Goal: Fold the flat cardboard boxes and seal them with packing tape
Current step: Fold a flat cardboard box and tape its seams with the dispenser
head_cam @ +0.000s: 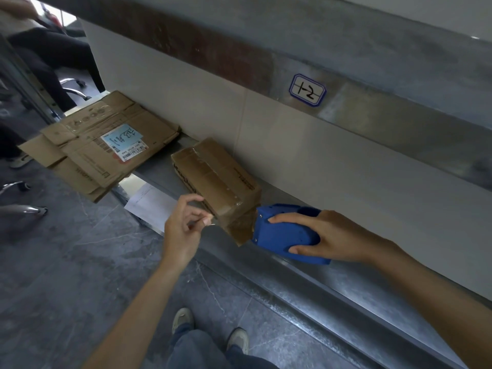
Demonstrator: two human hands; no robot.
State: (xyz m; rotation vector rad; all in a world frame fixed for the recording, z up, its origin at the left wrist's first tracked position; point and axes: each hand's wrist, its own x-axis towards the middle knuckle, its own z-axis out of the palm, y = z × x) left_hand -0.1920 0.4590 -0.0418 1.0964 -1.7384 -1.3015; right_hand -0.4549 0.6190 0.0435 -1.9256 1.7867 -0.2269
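Observation:
A small folded cardboard box [217,179] lies on the steel shelf [292,265], with clear tape along its top seam and over its near end. My right hand [327,237] grips a blue tape dispenser [285,233] pressed against the box's near end. My left hand [183,225] is at the box's near left corner, its fingers curled and pinching the tape there. A stack of flat cardboard boxes [98,145] with a blue-and-white label lies further left on the shelf, overhanging its edge.
A white wall panel with a label reading 12 [307,89] rises behind the shelf. A white sheet of paper [150,205] hangs at the shelf edge. Another person's legs [50,62] and chair bases [24,209] are at the far left. My shoes [210,331] stand on the grey floor.

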